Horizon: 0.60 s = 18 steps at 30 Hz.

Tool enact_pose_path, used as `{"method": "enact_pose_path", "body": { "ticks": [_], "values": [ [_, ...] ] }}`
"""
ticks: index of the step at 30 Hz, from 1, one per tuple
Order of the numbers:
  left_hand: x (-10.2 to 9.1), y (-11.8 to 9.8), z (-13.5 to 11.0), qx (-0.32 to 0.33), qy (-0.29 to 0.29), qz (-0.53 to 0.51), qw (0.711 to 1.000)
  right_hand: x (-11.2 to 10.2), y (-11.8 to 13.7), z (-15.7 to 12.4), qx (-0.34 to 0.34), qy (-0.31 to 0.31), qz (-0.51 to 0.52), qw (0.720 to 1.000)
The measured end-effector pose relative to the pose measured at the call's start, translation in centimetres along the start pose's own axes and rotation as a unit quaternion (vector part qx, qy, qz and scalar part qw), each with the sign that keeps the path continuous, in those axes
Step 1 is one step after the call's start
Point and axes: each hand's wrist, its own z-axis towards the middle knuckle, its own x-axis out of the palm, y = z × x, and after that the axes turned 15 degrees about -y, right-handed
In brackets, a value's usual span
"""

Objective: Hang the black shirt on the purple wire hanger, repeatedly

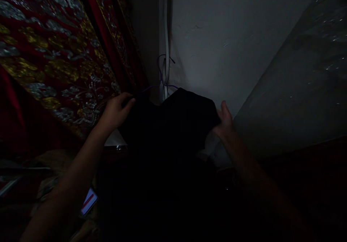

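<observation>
A black short-sleeved shirt (173,126) hangs on a thin purple clothes hanger (161,72), whose hook rises above the collar beside a pale vertical cable. My left hand (117,111) grips the shirt at its left shoulder, thumb and fingers closed on the cloth. On the other side my right hand (224,121) is at the right sleeve's edge, with the thumb pointing up and the fingers partly behind the cloth. The lower part of the shirt is lost in darkness.
Red cloth with gold and silver embroidery (54,54) covers the left side. A grey wall (211,35) stands behind the hanger, with a shiny translucent sheet (303,79) at the right. A lit rectangular object (89,201) lies among dim clutter at lower left.
</observation>
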Motion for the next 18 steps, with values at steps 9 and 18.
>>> {"method": "enact_pose_path", "body": {
  "ticks": [9, 18],
  "values": [
    [1.7, -2.0, 1.7, 0.021, -0.118, -0.022, 0.993, 3.7, 6.7, 0.8, -0.101, -0.026, 0.038, 0.994],
    [1.6, -1.6, -0.4, 0.086, -0.034, -0.148, 0.985, 4.4, 5.4, -5.8, -0.07, 0.48, -0.143, 0.863]
  ]
}}
